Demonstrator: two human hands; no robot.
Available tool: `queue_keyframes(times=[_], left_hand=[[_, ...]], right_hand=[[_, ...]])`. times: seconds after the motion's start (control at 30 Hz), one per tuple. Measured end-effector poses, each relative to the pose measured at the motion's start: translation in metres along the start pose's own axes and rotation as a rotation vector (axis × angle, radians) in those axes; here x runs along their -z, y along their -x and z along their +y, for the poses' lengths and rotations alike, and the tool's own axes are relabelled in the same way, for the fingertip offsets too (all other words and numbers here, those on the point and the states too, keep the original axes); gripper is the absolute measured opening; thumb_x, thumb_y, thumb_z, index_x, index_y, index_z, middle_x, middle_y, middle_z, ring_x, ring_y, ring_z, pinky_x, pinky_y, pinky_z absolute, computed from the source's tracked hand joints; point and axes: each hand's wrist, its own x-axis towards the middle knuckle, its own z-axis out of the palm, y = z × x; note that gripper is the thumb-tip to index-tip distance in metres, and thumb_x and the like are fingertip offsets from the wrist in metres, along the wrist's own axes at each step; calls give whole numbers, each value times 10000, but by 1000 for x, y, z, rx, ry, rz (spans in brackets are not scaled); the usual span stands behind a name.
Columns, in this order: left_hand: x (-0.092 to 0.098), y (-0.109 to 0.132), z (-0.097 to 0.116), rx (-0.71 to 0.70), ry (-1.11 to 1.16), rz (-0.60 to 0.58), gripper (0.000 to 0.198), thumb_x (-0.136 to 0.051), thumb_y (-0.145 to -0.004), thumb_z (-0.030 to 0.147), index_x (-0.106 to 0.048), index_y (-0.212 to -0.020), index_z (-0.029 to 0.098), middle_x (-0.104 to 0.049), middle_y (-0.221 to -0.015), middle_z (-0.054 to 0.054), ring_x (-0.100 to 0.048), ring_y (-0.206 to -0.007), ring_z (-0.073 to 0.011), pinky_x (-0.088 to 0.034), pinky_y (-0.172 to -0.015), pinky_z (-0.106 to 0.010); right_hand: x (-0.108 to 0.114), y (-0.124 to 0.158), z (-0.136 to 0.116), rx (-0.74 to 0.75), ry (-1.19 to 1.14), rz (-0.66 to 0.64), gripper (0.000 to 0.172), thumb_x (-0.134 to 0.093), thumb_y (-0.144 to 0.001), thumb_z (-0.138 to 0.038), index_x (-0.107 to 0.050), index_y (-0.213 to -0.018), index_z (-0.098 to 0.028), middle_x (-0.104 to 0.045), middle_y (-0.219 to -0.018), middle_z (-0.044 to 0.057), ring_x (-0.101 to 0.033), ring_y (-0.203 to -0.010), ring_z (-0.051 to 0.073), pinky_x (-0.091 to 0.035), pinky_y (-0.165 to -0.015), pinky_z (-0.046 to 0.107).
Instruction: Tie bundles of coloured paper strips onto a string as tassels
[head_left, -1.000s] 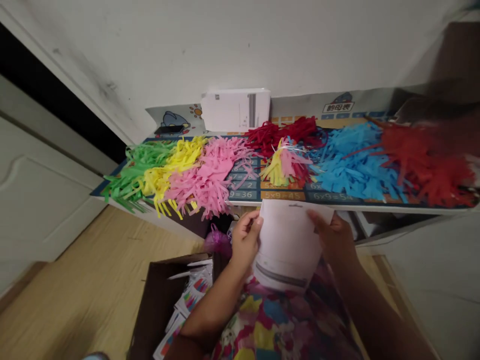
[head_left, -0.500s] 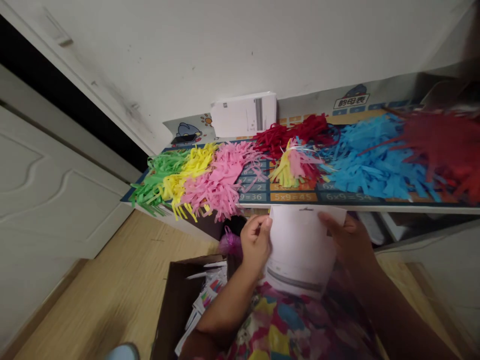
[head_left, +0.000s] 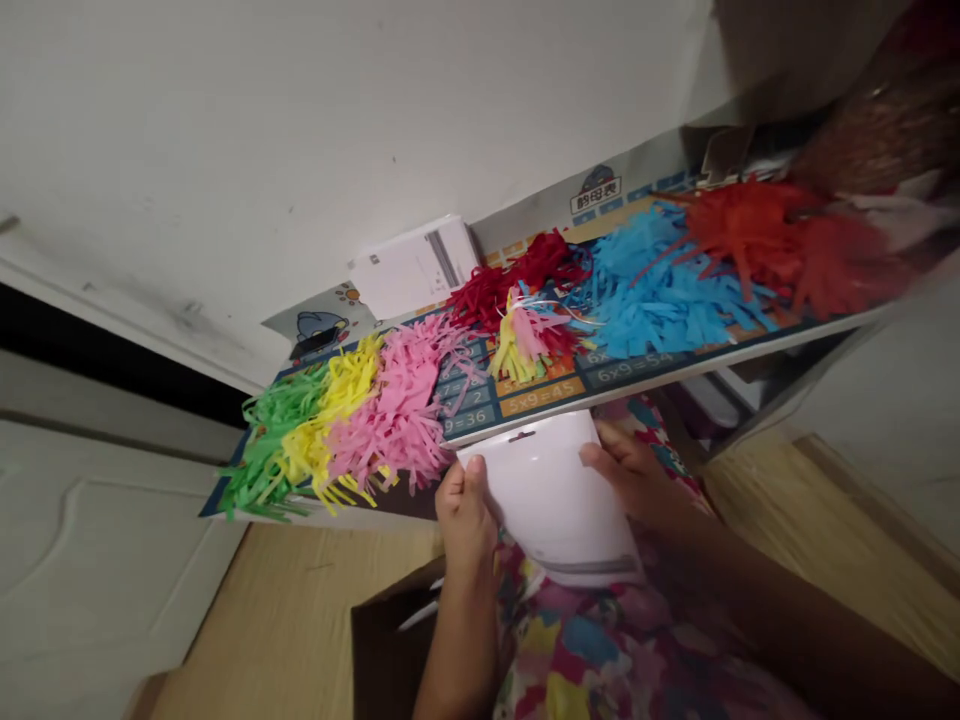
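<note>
A white card (head_left: 559,495) with a small slot near its top edge is held over my lap, just below the table edge. My left hand (head_left: 466,505) grips its left side, thumb on the front. On the right side my right hand (head_left: 626,465) pinches it between thumb and fingers. Beyond the card, a small multicoloured tassel (head_left: 527,338) with white ties lies on the table. Pink strips (head_left: 409,400), yellow strips (head_left: 349,375) and green strips (head_left: 281,410) lie to the left; dark red strips (head_left: 551,258), blue strips (head_left: 664,290) and red strips (head_left: 757,230) extend behind and right.
A stack of white cards (head_left: 409,272) leans against the wall at the back of the table (head_left: 540,402), which has a printed multiplication chart. Below the table, a dark open box (head_left: 382,640) stands on the floor left of my lap. A cabinet door is at the left.
The view has turned, so the table now slants up to the right and more of its right end shows. Both hands still hold the card.
</note>
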Motion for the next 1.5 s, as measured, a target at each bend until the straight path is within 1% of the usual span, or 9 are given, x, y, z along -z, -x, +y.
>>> queue_keyframes(times=[0.17,0.47,0.6,0.77,0.83,0.93,1.03,1.13,1.5], left_hand=[[8,-1,4,-15,30,-23,418,-805,-700,544,-728,-790,143,-715,-713,-15,-642,-640,-139,-534,-635,-243],[13,2,2,-61,-23,3,352,-808,-721,476,-760,-790,135,-743,-749,-28,-636,-658,-135,-516,-639,-235],[10,4,1,-57,-56,-44,341,-822,-708,444,-772,-825,128,-752,-770,-45,-649,-700,-153,-517,-652,-242],[-2,8,6,-27,-40,-64,384,-824,-695,472,-744,-852,131,-741,-808,-54,-654,-715,-157,-535,-686,-266],[-6,12,10,-193,-119,12,385,-812,-724,445,-727,-964,156,-724,-875,-48,-661,-786,-164,-537,-757,-288],[-8,21,16,-741,-434,215,285,-803,-769,301,-718,-1032,228,-660,-952,-31,-623,-920,-167,-483,-889,-328],[-9,28,20,-1075,-856,147,176,-811,-772,244,-759,-937,276,-628,-890,-18,-580,-894,-173,-402,-918,-369],[-12,31,23,-1090,-1034,43,122,-803,-792,291,-776,-911,281,-649,-805,-23,-556,-860,-196,-340,-886,-396],[-11,25,39,-1015,-1117,-88,109,-766,-824,302,-751,-924,259,-704,-867,-40,-556,-897,-228,-287,-864,-418]], right_hand=[[2,4,15,-43,-23,7,485,-598,-816,-611,-525,-606,-181,-411,-562,-44,-364,-549,102,-282,-508,221],[5,-6,1,15,105,-13,299,-603,-762,-477,-680,-800,-190,-611,-687,-14,-504,-621,150,-381,-564,240],[8,-8,-3,5,243,15,412,-518,-801,-576,-521,-606,-212,-465,-550,-19,-412,-545,141,-320,-506,255],[8,-9,-12,78,377,43,434,-444,-830,-569,-394,-559,-234,-369,-519,-25,-362,-515,135,-285,-491,262],[7,-8,-14,106,407,63,435,-442,-833,-555,-371,-547,-235,-354,-501,-29,-353,-497,130,-267,-484,262],[6,-6,-16,118,436,113,437,-448,-843,-543,-388,-545,-230,-367,-486,-29,-368,-488,128,-250,-482,261],[5,-2,-18,119,463,132,443,-457,-867,-538,-437,-563,-216,-409,-493,-23,-395,-497,128,-259,-492,263],[4,3,-22,126,488,111,456,-468,-887,-539,-474,-583,-199,-457,-500,-13,-427,-502,128,-268,-500,266],[-1,6,-25,158,547,98,444,-468,-882,-530,-494,-589,-198,-524,-487,1,-486,-480,142,-269,-490,258]])
